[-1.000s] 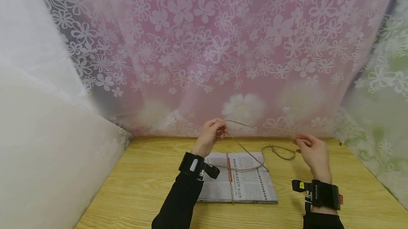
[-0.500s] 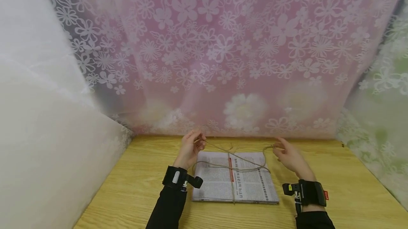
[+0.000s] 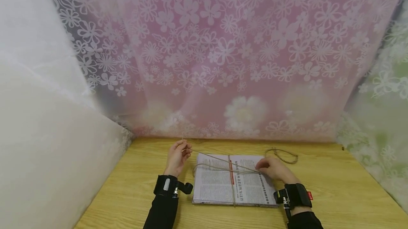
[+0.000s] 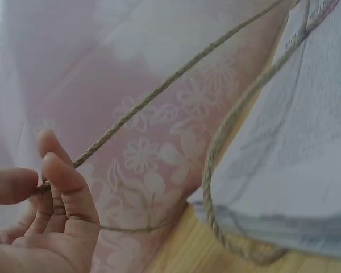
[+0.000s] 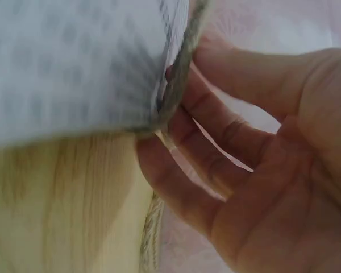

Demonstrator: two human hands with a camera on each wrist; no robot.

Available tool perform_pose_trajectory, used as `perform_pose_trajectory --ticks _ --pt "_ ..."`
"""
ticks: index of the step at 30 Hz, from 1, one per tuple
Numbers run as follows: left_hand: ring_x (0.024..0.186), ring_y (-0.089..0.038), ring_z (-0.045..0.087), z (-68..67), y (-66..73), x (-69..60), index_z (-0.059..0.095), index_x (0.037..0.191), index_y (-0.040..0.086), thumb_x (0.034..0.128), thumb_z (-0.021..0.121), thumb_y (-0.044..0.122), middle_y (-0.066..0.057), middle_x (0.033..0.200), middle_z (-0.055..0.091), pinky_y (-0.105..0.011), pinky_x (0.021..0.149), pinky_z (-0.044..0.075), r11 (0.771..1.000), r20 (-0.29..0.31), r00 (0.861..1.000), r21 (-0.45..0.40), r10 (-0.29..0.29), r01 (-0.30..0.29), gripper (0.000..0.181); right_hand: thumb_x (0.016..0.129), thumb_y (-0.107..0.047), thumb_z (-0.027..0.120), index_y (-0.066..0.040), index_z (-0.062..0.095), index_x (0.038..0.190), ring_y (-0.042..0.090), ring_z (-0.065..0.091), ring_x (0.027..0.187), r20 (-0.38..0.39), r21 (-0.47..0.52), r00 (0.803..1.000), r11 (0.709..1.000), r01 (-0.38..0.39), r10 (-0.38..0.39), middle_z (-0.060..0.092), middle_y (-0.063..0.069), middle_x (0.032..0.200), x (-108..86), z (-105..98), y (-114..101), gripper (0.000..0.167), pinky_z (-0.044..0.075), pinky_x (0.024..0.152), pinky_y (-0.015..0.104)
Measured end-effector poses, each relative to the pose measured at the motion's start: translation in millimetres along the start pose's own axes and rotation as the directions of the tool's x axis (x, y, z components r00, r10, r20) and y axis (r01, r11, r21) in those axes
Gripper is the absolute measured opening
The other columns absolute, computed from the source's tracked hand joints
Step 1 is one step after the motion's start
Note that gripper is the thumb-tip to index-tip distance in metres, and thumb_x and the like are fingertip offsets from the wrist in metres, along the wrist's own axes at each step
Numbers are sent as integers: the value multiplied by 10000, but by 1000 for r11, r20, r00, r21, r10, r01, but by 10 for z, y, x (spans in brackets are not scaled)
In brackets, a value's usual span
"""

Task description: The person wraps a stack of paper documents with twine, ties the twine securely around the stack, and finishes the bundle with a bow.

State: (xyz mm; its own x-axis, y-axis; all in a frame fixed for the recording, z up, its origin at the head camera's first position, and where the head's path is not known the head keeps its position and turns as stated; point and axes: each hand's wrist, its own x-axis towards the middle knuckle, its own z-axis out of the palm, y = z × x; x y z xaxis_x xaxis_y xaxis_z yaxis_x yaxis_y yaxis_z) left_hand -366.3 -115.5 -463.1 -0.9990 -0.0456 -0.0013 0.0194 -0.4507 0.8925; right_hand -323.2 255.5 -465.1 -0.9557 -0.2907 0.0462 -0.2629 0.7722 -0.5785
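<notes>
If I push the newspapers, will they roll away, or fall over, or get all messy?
Rolling or tipping looks unlikely, because the newspapers lie flat and low on the table. Lifted by one edge, they might sag a bit, since paper sheets look thin and bendy. The string crossing them may help stop the sheets sliding apart.

Your head view looks forward and down across the table [image 3: 137, 172] to its far edge, set back enough to take in your left hand [image 3: 177, 157], your right hand [image 3: 275, 169] and the floral sheet [image 3: 204, 62] behind. The left wrist view faces tilted past its hand, close up; the right sits very near the newspapers [image 3: 213, 188], which all three share.
</notes>
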Motion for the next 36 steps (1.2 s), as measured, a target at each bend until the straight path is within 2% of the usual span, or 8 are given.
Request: perform_pose_trajectory --ticks 10,15,23,28,31,33,34,36 --pt "824 -290 730 -285 -97 48 201 1506 -27 988 495 -54 -279 987 673 -414 840 572 958 -110 992 274 -54 82 596 892 -52 696 -20 696 948 145 555 753 82 55 996 998 32 -36 652 43 855 -129 -153 188 65 452 643 293" --pt "785 -353 727 -282 -188 63 234 1447 -71 945 495 -138 -371 986 639 -396 745 593 915 -106 989 381 -100 134 570 878 -60 715 -21 680 942 144 540 747 99 74 995 997 23 -30 640 41 852 -176 -174 252 83 446 648 301" --pt "678 -307 718 -271 -231 91 219 1467 2 941 462 -168 -354 911 642 -391 673 596 917 -118 990 380 -83 122 604 941 -54 627 -56 686 957 153 564 783 38 31 998 998 -46 45 648 36 871 -174 -166 303 61 464 691 334" --pt "710 -317 725 -297 -240 51 350 1368 -43 947 446 -152 -320 899 648 -377 669 596 878 -92 992 464 -86 119 446 1012 -32 482 12 627 1032 174 511 723 -28 87 993 990 -108 111 614 102 880 -199 -182 301 153 406 618 308" --pt "704 -302 724 -312 -223 8 487 1212 -113 941 444 -138 -289 875 642 -358 657 596 826 -85 992 551 -91 122 276 1023 -55 443 21 610 1066 185 493 711 -64 112 987 984 -139 146 618 130 917 -192 -177 282 188 384 605 313" --pt "670 -275 711 -308 -195 -24 572 1094 -130 938 466 -116 -258 854 645 -345 624 589 754 -78 995 649 -65 101 190 1014 -91 484 4 636 1072 193 521 753 -90 76 987 989 -124 131 634 129 947 -180 -169 272 189 407 640 337" --pt "649 -260 698 -301 -179 -37 601 1047 -129 934 485 -107 -246 840 649 -340 601 578 704 -66 997 706 -42 76 164 1010 -119 511 -10 653 1073 203 539 775 -97 61 987 991 -121 126 639 124 963 -173 -165 269 189 427 657 355" --pt "621 -216 643 -285 -152 -56 651 971 -89 925 538 -63 -194 819 652 -319 559 527 552 -35 999 833 24 16 124 997 -171 565 -33 685 1070 236 587 847 -111 25 988 994 -108 110 654 119 1005 -164 -155 264 197 471 711 400"
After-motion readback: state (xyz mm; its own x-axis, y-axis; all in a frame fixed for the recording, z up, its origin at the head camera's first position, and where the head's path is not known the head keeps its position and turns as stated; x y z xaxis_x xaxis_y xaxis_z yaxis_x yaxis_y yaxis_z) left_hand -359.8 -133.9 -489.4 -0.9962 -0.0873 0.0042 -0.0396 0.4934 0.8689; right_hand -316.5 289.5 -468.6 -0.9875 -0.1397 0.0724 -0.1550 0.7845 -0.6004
